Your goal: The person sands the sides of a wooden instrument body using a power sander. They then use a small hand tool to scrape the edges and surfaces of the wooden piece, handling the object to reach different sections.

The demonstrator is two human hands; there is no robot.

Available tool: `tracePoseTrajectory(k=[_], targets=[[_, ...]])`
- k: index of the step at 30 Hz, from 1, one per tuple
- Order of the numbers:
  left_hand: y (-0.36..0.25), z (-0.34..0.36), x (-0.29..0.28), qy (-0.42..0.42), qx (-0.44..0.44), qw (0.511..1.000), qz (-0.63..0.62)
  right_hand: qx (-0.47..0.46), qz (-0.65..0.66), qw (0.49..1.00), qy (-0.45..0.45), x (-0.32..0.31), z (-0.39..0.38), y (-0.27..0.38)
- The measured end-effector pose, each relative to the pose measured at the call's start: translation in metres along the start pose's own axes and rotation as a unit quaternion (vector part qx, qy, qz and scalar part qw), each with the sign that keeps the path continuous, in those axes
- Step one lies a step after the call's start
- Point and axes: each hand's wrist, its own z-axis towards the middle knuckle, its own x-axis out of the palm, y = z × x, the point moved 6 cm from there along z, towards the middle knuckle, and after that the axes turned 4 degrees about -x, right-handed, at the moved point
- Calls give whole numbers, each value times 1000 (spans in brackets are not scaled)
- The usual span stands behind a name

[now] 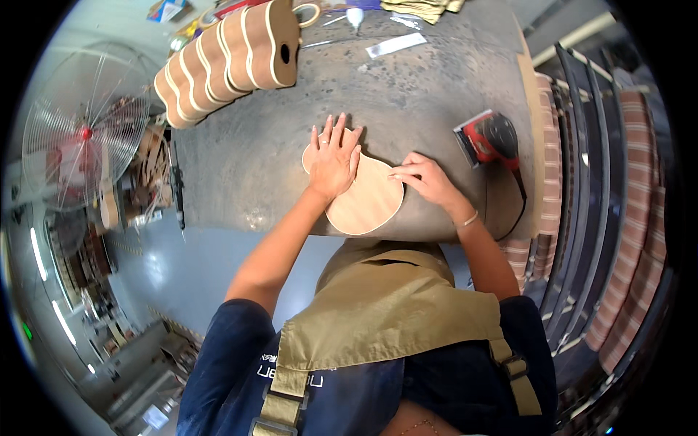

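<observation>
A small guitar-shaped wooden body [367,203], like a ukulele's, lies on the bench with its pale face up and a light border along its rim. My left hand [334,163] rests flat over its narrower upper part, fingers spread. At the right edge of the body, my right hand [425,179] has its fingertips drawn together and touching the rim. Whether a small item sits in that pinch is hidden. An orbital-type red and black power sander [494,138] stands on the bench to the right of my right hand, its cord running toward the near edge.
Several similar wooden bodies [229,62] stand in a row at the back left. A white strip [396,45] and a tape roll [307,14] lie at the back of the dark workbench [247,160]. Left is a large fan [86,133]; right, a rack with striped padding [632,203].
</observation>
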Motion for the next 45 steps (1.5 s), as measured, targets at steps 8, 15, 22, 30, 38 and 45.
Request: tracePoseTrajectory(k=[8, 15, 22, 30, 38, 45], targets=[[2, 3, 6, -32, 11, 999, 25, 88, -80, 866, -485, 131, -104, 55], [-5, 16, -5, 33, 1, 998, 46, -25, -1, 952, -305, 241, -99, 79], [22, 7, -23, 115, -30, 993, -19, 182, 339, 841, -380, 207, -106, 78], [25, -92, -13, 60, -68, 991, -103, 112, 175, 927, -312, 35, -57, -20], [34, -85, -14, 67, -125, 971, -192, -56, -82, 993, -58, -1, 85, 1], [36, -88, -10, 71, -159, 960, -219, -9, -79, 986, -149, 4, 18, -23]])
